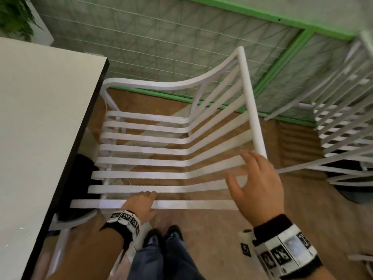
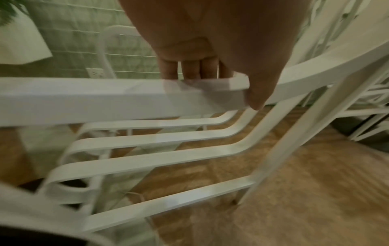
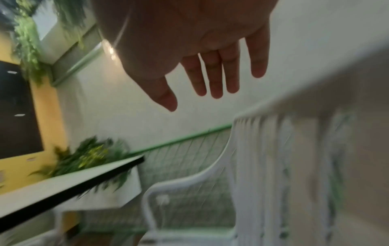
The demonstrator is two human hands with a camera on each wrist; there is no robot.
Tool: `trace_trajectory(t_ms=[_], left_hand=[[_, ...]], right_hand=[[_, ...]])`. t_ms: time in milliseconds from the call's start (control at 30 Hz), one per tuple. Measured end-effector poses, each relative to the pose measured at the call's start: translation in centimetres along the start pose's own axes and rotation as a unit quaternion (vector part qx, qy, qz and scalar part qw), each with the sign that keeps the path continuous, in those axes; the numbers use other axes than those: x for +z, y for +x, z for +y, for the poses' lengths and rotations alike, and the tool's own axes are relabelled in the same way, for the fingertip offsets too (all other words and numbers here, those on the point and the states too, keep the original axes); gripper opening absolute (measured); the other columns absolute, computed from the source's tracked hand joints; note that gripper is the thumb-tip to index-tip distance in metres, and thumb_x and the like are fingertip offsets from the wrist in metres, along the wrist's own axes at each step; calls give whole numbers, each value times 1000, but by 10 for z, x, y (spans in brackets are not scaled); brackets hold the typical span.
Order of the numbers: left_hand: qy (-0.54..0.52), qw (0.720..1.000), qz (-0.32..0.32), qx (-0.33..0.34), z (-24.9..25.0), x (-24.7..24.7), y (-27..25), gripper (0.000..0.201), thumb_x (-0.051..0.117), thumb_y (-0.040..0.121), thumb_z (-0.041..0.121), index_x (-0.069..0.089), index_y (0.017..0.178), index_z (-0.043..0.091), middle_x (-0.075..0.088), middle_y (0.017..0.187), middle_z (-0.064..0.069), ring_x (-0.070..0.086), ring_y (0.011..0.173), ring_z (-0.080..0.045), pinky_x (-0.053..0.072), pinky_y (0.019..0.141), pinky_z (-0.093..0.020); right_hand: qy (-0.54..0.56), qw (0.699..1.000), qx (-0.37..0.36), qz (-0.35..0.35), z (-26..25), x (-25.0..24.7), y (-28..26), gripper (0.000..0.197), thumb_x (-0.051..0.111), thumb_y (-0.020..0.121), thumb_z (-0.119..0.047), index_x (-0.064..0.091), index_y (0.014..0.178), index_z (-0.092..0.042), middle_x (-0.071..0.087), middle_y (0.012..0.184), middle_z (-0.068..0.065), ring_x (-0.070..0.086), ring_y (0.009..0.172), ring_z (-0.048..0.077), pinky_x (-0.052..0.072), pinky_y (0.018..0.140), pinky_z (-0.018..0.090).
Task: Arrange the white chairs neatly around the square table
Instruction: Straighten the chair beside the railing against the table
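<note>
Head view, left hand (image 1: 141, 205) grips white chair (image 1: 161, 150) armrest, right hand (image 1: 256, 184) fingers spread, no readable text.

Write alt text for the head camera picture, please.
Seen from above, a person's left hand grips the nearest slat of a white chair beside a table. The open right hand hovers by the chair's back, and a second chair stands at the right.
</note>
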State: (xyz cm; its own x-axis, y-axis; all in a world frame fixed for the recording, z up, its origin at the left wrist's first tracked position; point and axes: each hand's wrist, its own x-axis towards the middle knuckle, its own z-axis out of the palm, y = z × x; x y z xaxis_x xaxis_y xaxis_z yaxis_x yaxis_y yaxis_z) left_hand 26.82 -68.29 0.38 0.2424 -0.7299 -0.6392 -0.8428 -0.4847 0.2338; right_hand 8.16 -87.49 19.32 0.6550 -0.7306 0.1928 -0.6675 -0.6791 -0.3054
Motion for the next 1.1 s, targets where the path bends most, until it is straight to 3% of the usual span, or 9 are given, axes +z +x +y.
trace_trajectory(t_ms=[67, 167, 267, 333, 400, 600, 833, 1100], left_hand=[[12, 1000, -24, 15, 26, -4, 8, 50, 48, 93, 42, 38, 134, 15, 57, 126, -12, 56, 113, -30, 47, 94, -40], [34, 999, -35, 13, 42, -5, 15, 44, 44, 96, 34, 39, 135, 15, 59, 127, -15, 57, 113, -31, 46, 93, -40], [53, 998, -39, -12, 41, 0, 14, 41, 40, 97, 28, 39, 136, 15, 62, 122, -15, 59, 110, -32, 48, 91, -41], [59, 997, -47, -15, 41, -2, 14, 42, 40, 96, 28, 39, 135, 13, 61, 123, -16, 58, 112, -33, 47, 92, -41], [59, 997, -54, -17, 43, -5, 12, 43, 42, 95, 29, 40, 134, 12, 60, 125, -17, 56, 114, -34, 45, 94, -40], [41, 997, -57, -23, 29, -1, -1, 43, 42, 96, 35, 44, 131, 11, 61, 123, -17, 57, 112, -32, 47, 92, -39], [26, 998, -47, -42, -21, 1, -20, 46, 44, 95, 44, 47, 127, 12, 62, 122, -16, 59, 110, -31, 48, 93, -40], [52, 997, -39, -49, -18, 2, -18, 47, 46, 96, 40, 43, 130, 7, 59, 126, -18, 56, 114, -33, 44, 93, -40]], right_hand=[[-8, 999, 48, 24, 20, -16, 10, 55, 66, 84, -33, 49, 130, -7, 55, 126, 14, 52, 114, 29, 50, 90, 47], [15, 985, 156, -76, 41, -7, 15, 71, 59, 89, -36, 26, 146, -7, 42, 142, 19, 46, 124, 34, 48, 94, 48], [23, 969, 204, -136, 46, 12, 10, 69, 47, 97, -31, 10, 150, -8, 50, 130, 25, 57, 102, 39, 49, 81, 46], [25, 969, 214, -122, 47, 17, 11, 60, 42, 99, -22, 12, 149, -9, 55, 119, 26, 57, 92, 41, 47, 76, 46], [26, 967, 225, -117, 46, 17, 11, 55, 41, 99, -18, 17, 148, -9, 56, 116, 26, 57, 92, 42, 47, 77, 47], [41, 960, 249, -118, 25, 15, -2, 52, 40, 99, -20, 20, 147, -11, 56, 114, 26, 56, 95, 42, 45, 78, 45], [75, 958, 248, -123, -19, 28, -16, 55, 41, 99, -18, 17, 148, -9, 56, 115, 26, 56, 96, 43, 46, 76, 44], [71, 959, 248, -114, -22, 28, -11, 51, 42, 99, -18, 22, 146, -8, 56, 114, 29, 56, 96, 44, 47, 77, 47]])
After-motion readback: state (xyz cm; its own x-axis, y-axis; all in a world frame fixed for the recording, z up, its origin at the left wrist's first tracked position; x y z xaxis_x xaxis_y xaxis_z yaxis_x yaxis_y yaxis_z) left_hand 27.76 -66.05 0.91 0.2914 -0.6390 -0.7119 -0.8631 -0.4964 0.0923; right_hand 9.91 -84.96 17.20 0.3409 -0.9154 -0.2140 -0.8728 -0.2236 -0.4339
